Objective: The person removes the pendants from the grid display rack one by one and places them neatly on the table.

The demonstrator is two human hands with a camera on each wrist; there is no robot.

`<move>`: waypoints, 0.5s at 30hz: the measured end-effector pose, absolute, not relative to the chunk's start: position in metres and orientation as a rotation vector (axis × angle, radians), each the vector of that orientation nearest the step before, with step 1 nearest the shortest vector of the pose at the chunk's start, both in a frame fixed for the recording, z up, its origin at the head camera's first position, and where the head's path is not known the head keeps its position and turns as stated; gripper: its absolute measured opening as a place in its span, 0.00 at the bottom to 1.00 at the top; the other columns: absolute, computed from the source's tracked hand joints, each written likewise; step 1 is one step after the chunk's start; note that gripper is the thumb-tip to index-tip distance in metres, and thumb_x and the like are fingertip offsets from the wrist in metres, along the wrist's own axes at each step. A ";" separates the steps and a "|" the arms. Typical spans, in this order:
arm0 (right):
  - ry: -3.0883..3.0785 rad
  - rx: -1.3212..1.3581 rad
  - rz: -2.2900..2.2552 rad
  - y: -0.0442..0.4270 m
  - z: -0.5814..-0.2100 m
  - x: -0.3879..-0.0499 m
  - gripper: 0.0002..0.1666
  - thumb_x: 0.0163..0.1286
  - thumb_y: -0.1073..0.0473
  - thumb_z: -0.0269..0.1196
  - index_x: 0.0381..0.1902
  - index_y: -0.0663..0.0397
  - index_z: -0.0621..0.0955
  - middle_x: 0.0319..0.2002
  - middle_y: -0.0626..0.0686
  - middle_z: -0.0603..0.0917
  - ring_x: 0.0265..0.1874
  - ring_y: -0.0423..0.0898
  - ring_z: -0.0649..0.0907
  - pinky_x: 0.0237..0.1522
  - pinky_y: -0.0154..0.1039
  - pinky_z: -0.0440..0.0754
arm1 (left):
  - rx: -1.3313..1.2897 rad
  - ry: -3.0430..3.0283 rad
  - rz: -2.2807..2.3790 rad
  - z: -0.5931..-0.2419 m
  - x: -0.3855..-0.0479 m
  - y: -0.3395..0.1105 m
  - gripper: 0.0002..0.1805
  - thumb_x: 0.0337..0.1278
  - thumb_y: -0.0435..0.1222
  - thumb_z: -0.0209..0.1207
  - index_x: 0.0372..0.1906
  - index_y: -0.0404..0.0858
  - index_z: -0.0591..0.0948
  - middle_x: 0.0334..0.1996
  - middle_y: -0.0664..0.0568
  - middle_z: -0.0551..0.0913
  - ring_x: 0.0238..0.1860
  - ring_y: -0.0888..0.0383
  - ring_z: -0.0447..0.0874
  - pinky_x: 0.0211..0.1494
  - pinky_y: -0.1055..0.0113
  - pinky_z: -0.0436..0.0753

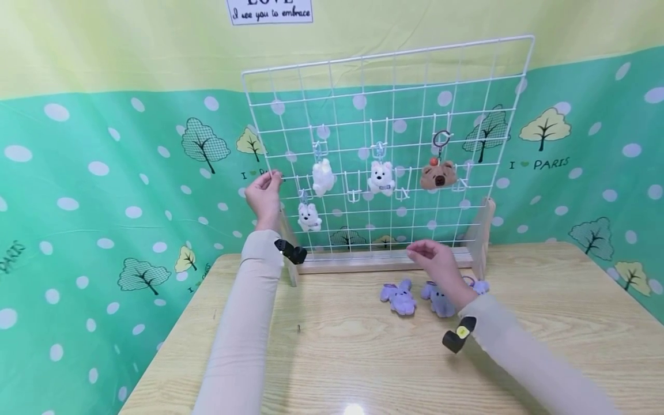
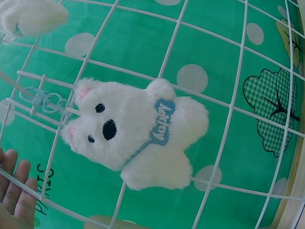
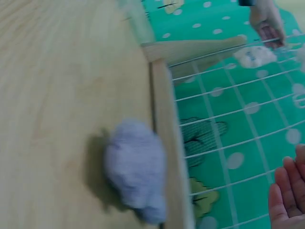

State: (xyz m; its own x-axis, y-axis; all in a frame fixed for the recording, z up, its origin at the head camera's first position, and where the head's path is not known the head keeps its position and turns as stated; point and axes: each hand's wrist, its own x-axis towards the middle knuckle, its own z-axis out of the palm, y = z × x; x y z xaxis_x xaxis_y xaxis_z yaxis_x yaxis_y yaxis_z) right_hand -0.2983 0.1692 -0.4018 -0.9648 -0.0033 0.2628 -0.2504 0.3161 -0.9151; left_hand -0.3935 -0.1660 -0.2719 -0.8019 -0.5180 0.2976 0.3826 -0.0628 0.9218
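Note:
My left hand (image 1: 266, 193) is at the left edge of a white wire grid rack (image 1: 388, 54), its fingertips pinching the edge wire. In the left wrist view, the fingers (image 2: 25, 202) show behind that wire. Just right of this hand a white plush bear keychain (image 1: 309, 218) hangs by a blue clasp from a hook; its blue bag print shows in the left wrist view. My right hand (image 1: 438, 265) is in front of the grid's lower right part, fingers loosely bent and holding nothing. Below it lie purple plush keychains (image 1: 399, 298) on the table, one partly hidden by the wrist.
Two more white plush keychains (image 1: 381, 177) and a brown bear-head keychain (image 1: 438, 175) hang on the grid. Bare hooks (image 1: 354, 195) stick out between them. A wooden base (image 1: 358, 264) holds the grid on the wooden table (image 1: 342, 351). A green patterned cloth (image 1: 104, 202) hangs behind.

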 end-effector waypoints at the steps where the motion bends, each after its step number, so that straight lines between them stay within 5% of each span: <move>1: -2.352 0.240 1.684 0.171 -0.395 -0.297 0.17 0.65 0.54 0.64 0.44 0.63 0.80 0.39 0.56 0.83 0.34 0.35 0.80 0.37 0.29 0.82 | 0.146 -1.612 -1.919 -0.272 -0.393 -0.166 0.13 0.56 0.37 0.64 0.45 0.36 0.84 0.41 0.48 0.86 0.41 0.59 0.84 0.49 0.75 0.81; 15: -2.181 0.353 1.610 0.172 -0.320 -0.297 0.22 0.64 0.47 0.63 0.47 0.58 0.81 0.41 0.48 0.85 0.38 0.39 0.82 0.38 0.26 0.82 | 0.134 -1.623 -1.919 -0.272 -0.392 -0.167 0.13 0.56 0.37 0.64 0.45 0.36 0.83 0.42 0.47 0.86 0.42 0.59 0.84 0.49 0.75 0.81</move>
